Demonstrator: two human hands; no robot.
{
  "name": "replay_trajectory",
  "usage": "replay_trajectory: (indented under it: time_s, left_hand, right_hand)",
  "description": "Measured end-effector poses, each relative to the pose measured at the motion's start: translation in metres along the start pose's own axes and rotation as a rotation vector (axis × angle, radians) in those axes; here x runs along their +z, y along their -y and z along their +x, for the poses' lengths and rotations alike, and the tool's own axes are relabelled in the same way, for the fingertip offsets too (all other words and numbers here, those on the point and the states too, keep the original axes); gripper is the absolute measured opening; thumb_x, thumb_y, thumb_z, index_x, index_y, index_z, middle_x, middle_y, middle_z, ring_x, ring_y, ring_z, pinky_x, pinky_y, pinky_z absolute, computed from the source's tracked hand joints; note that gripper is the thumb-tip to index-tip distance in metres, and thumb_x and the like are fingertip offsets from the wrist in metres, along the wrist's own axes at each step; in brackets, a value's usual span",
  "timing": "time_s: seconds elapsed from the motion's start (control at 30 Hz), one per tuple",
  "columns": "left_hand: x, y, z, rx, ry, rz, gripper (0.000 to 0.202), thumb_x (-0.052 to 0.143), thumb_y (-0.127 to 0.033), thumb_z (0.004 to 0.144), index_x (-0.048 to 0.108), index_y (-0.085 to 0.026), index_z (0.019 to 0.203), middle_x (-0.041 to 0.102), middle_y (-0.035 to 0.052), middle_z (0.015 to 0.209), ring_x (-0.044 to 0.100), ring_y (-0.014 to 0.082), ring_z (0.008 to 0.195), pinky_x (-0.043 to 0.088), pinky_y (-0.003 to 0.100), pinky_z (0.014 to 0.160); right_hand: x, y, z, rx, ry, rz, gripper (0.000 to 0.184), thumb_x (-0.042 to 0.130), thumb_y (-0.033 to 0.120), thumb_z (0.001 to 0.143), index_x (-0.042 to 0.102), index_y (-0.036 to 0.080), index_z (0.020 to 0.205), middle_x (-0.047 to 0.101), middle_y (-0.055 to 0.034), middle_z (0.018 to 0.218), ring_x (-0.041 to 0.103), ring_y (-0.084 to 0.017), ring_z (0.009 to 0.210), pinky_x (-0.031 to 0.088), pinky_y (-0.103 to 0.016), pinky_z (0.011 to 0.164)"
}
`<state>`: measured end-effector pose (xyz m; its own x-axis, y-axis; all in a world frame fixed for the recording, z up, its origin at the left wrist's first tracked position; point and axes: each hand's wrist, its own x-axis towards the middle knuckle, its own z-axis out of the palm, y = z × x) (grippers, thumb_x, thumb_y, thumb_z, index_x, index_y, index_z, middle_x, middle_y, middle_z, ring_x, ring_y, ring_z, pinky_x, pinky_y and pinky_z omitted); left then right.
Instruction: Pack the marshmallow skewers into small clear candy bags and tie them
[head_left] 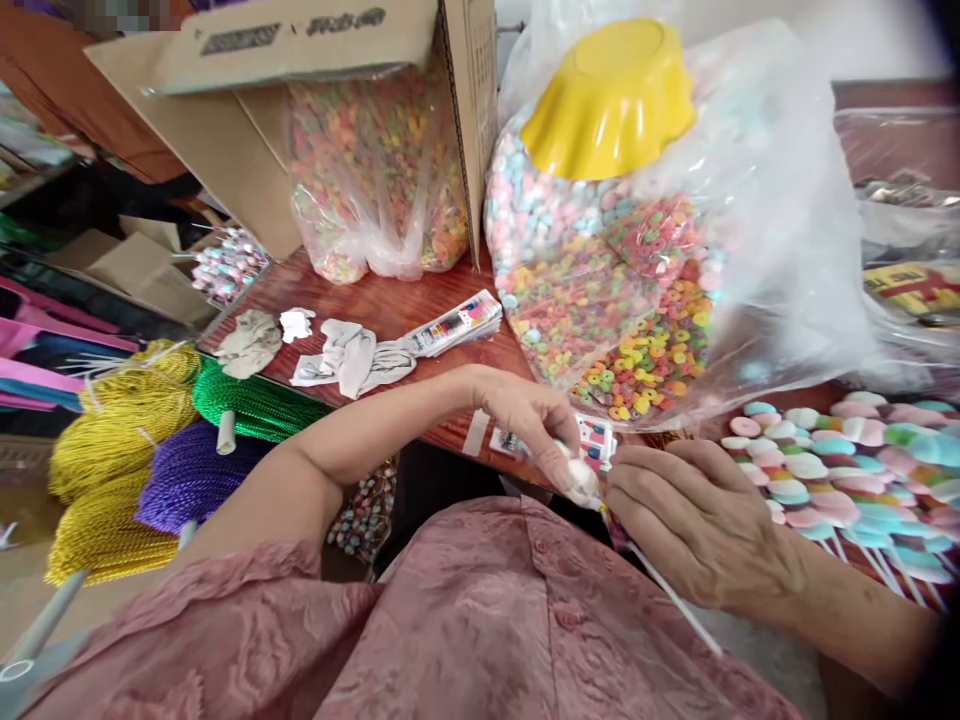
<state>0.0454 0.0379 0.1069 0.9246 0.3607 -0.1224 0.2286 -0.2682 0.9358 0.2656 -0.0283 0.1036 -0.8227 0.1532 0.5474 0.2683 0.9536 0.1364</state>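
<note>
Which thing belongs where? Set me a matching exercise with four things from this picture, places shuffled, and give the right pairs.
Things:
1. yellow bowl
2. white stick
3. purple cord bundle
4. white lump

Places:
A. pinched in the left hand
B. upside down on the big candy bag
C. beside the green cord bundle
D. sticking out from under the right hand

Pairs: 1-B, 2-D, 3-C, 4-A

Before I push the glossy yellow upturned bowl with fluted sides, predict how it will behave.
The bowl seems stiff, given its crisp fluted wall. It may slide or tip, since it sits on a bulging clear plastic candy bag.
</note>
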Motion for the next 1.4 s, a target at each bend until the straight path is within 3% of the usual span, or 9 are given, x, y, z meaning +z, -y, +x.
replay_trajectory:
  time_s: [0.13,0.23,0.37,0.5,0.73,0.97,1.17,1.27,1.4]
  left_hand:
    - [0.021,-0.037,-0.014,0.079,-0.580,0.643,0.010,0.062,-0.024,0.085,0.071,-0.019,0.082,0.066,0.0053,0.083,0.058,0.0164,0.078,0.047,0.029,0.070]
    - [0.048,-0.028,-0.012,0.172,-0.510,0.826,0.018,0.051,-0.021,0.091,0.068,-0.020,0.085,0.066,0.0097,0.099,0.057,0.0202,0.089,0.046,0.033,0.076]
    - [0.044,0.009,-0.007,0.017,-0.702,0.436,0.028,0.044,-0.031,0.095,0.067,-0.016,0.101,0.065,0.0078,0.089,0.058,0.0171,0.079,0.049,0.031,0.071]
    - [0.039,0.009,-0.014,0.055,-0.940,0.072,0.050,0.054,-0.050,0.091,0.053,-0.026,0.134,0.063,0.0098,0.116,0.058,0.0201,0.105,0.050,0.031,0.087]
    - [0.065,0.006,-0.080,-0.314,-0.626,-0.395,0.047,0.063,-0.053,0.081,0.065,-0.020,0.114,0.060,0.0023,0.070,0.051,0.0143,0.059,0.044,0.026,0.056]
    - [0.105,0.026,-0.189,-1.167,-0.262,0.495,0.011,0.061,-0.026,0.070,0.068,-0.018,0.075,0.068,0.0048,0.075,0.064,0.0238,0.076,0.048,0.031,0.071]
    - [0.105,0.029,-0.069,-0.404,-0.479,0.974,0.032,0.045,-0.016,0.088,0.065,-0.017,0.112,0.066,0.0127,0.113,0.059,0.0251,0.104,0.048,0.040,0.094]
    - [0.095,0.028,-0.006,-0.346,-0.359,1.097,0.038,0.048,-0.008,0.081,0.060,-0.012,0.117,0.063,0.0157,0.116,0.057,0.0289,0.105,0.051,0.043,0.087]
    - [0.086,0.039,0.014,-0.334,-0.272,1.217,0.043,0.044,-0.002,0.080,0.058,-0.008,0.121,0.062,0.0164,0.115,0.058,0.0293,0.101,0.051,0.041,0.081]
  right_hand:
    - [0.015,-0.025,0.000,0.342,0.061,0.018,0.022,0.045,0.014,0.086,0.050,0.022,0.066,0.053,-0.0025,0.059,0.048,-0.016,0.057,0.030,-0.034,0.054]
    - [0.015,-0.034,0.008,0.723,-0.087,0.305,0.021,0.046,0.019,0.087,0.049,0.021,0.066,0.049,0.0010,0.056,0.044,-0.012,0.052,0.030,-0.028,0.050]
    - [0.015,-0.011,0.029,0.853,-0.068,0.797,0.022,0.045,0.021,0.088,0.049,0.020,0.067,0.052,0.0026,0.060,0.047,-0.010,0.056,0.036,-0.023,0.051]
    - [0.026,0.001,0.041,0.799,-0.105,0.702,0.022,0.041,0.019,0.087,0.047,0.021,0.066,0.052,0.0015,0.061,0.047,-0.011,0.057,0.039,-0.025,0.056]
    - [0.056,0.021,0.065,0.439,0.095,0.224,0.022,0.042,0.027,0.092,0.063,0.021,0.089,0.069,-0.0015,0.095,0.058,-0.018,0.088,0.042,-0.035,0.076]
    - [0.069,0.055,0.026,0.311,0.163,0.302,0.011,0.052,0.017,0.088,0.062,0.022,0.089,0.067,-0.0012,0.083,0.054,-0.015,0.069,0.039,-0.034,0.066]
    - [0.058,0.036,-0.026,0.646,-0.049,0.222,0.019,0.048,0.016,0.093,0.063,0.018,0.082,0.065,-0.0020,0.073,0.056,-0.013,0.067,0.036,-0.029,0.065]
    - [0.033,0.018,-0.050,0.792,-0.068,-0.009,0.016,0.052,0.018,0.092,0.066,0.019,0.087,0.068,-0.0035,0.078,0.058,-0.014,0.071,0.038,-0.029,0.067]
    - [-0.020,-0.017,-0.090,0.965,0.032,-0.414,0.016,0.055,0.024,0.091,0.070,0.019,0.086,0.071,-0.0067,0.084,0.058,-0.019,0.078,0.037,-0.032,0.069]
